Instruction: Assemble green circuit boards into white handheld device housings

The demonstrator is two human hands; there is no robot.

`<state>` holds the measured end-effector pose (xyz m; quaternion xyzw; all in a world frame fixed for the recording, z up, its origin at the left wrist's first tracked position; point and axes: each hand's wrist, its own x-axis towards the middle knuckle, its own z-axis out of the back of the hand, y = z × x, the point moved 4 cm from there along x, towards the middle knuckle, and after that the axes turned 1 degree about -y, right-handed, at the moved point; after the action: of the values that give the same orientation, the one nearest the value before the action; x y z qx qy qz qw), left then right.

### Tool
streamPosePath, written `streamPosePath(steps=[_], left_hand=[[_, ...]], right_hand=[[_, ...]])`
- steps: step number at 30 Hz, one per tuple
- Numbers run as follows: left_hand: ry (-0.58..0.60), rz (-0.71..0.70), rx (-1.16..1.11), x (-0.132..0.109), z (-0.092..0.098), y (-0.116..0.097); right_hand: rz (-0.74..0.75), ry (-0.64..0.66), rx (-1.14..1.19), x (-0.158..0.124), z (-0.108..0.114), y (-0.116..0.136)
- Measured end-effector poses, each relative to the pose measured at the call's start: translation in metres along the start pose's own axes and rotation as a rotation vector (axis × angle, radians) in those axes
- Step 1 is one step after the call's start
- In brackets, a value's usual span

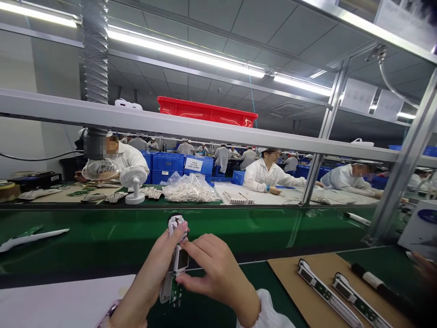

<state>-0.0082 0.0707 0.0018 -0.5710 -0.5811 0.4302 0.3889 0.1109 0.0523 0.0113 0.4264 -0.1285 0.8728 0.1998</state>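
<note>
The left hand [150, 273] grips a white-framed circuit board [175, 282] upright, its fingers closed around the top, while the right hand [215, 273] pinches its side narrowly between thumb and fingers. Both hands sit over a green mat [205, 310]; right of them, two similar boards [327, 291] lie on a cardboard sheet [287, 278]. Ahead runs a green conveyor belt [239, 237] (co-workers [269, 173] in white sit beyond it, among blue crates [167, 164]).
</note>
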Motion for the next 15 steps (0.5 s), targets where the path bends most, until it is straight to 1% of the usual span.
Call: streamPosePath(steps=[3,5,9,11,13,15], left_hand=[[0.005,-0.024,0.110,0.001,0.002,0.000],[-0.010,-0.046,0.135,0.002,0.004,0.000],[-0.053,-0.105,0.170,0.000,0.007,-0.006],[-0.049,-0.114,0.179,-0.001,0.005,-0.009],[-0.050,-0.128,0.170,-0.002,0.004,-0.012],[-0.059,-0.169,0.164,-0.003,0.004,-0.016]], right_hand=[[0.017,0.064,-0.034,0.002,-0.001,0.006],[0.010,0.076,-0.018,0.002,-0.001,0.007],[-0.030,-0.006,0.116,0.002,0.003,0.004],[-0.058,-0.044,0.186,0.002,0.004,0.002],[-0.074,-0.054,0.209,0.002,0.004,0.000],[-0.066,-0.058,0.182,0.003,0.003,0.000]])
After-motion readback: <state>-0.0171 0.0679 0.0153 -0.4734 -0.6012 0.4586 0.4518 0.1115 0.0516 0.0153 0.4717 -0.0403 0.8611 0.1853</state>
